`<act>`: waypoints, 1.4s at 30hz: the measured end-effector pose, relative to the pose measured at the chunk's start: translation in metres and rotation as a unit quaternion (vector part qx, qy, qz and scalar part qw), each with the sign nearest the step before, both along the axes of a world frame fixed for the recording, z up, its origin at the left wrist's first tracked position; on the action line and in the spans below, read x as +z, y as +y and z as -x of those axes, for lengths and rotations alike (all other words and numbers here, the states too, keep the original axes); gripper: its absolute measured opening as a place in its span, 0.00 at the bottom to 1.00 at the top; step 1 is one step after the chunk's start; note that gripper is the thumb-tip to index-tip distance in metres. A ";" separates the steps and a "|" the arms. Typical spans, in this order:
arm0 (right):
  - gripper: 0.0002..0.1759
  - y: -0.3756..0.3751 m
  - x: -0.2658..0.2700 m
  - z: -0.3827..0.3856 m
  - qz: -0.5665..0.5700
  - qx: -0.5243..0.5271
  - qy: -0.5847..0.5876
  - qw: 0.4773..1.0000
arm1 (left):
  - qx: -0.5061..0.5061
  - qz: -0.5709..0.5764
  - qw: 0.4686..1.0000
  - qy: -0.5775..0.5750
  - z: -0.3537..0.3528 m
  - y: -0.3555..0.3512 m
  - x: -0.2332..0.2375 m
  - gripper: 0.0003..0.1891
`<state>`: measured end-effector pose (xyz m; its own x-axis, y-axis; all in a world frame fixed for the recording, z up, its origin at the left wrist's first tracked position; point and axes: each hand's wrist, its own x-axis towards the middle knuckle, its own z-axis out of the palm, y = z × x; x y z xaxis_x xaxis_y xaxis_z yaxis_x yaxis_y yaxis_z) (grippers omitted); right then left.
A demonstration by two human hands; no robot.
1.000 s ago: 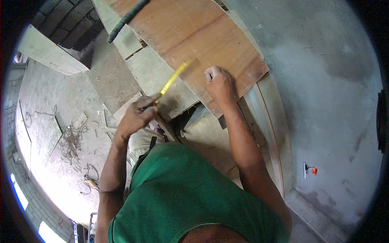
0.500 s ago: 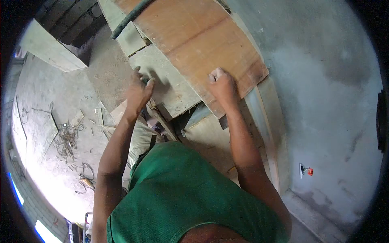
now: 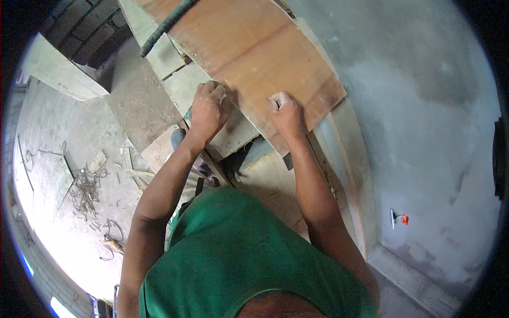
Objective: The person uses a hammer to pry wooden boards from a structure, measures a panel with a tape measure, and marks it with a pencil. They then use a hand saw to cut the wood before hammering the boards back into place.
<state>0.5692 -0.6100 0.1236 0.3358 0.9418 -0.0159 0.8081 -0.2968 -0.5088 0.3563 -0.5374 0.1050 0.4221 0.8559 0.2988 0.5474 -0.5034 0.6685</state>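
My left hand (image 3: 208,108) is closed, its fingers curled at the left edge of an orange-brown plywood sheet (image 3: 254,50). What it grips, if anything, is hidden. Over the lower part of the same sheet is my right hand (image 3: 286,112), with fingers pinched together around something too small to make out. Beneath the sheet lies a paler board (image 3: 233,132), partly covered by my left hand and its shadow.
A dark wrapped bar (image 3: 167,27) crosses above the sheet's upper left. A pale panel (image 3: 63,69) stands at the upper left. Wood scraps and wire (image 3: 86,192) lie on the floor at left. A grey wall (image 3: 419,132) rises at right.
My left hand has moved right, from above the pale board to the plywood's edge, and its spread fingers have closed. My right hand stays nearly in place.
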 end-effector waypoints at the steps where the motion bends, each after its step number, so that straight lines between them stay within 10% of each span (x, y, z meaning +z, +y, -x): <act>1: 0.09 0.001 0.001 0.000 -0.011 0.003 0.003 1.000 | 0.014 -0.015 1.000 -0.006 -0.004 0.002 -0.002 0.08; 16: 0.08 0.014 0.011 0.012 0.068 -0.023 -0.105 0.992 | -0.118 -0.021 0.988 -0.094 -0.078 -0.004 -0.023 0.20; 27: 0.21 0.010 0.020 -0.001 -0.029 -0.085 0.141 0.986 | -0.116 -0.051 0.984 -0.128 -0.079 0.002 -0.022 0.19; 31: 0.20 -0.076 0.053 -0.052 0.029 -0.189 0.327 0.926 | -0.156 -0.085 0.975 -0.131 -0.074 0.014 -0.030 0.12; 35: 0.22 -0.237 0.005 -0.086 0.127 -0.258 0.186 0.940 | -0.197 -0.002 0.977 -0.079 -0.079 0.010 -0.039 0.11; 36: 0.23 -0.279 -0.012 -0.081 0.155 -0.251 0.154 0.943 | -0.172 0.166 0.968 -0.075 -0.079 0.003 -0.032 0.09; 39: 0.18 -0.379 -0.069 -0.045 0.225 -0.293 0.003 0.929 | -0.225 -0.095 0.960 -0.140 -0.091 0.011 -0.033 0.07; 42: 0.16 -0.422 -0.107 -0.026 0.180 -0.313 -0.041 0.932 | -0.248 -0.113 0.955 -0.121 -0.095 0.006 -0.035 0.04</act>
<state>0.5951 -1.0323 0.0165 0.8312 0.4999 -0.2433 0.4517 -0.8624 -0.2288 0.4515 -0.5316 0.0703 0.6537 0.4710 0.5923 0.0475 -0.8067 0.5890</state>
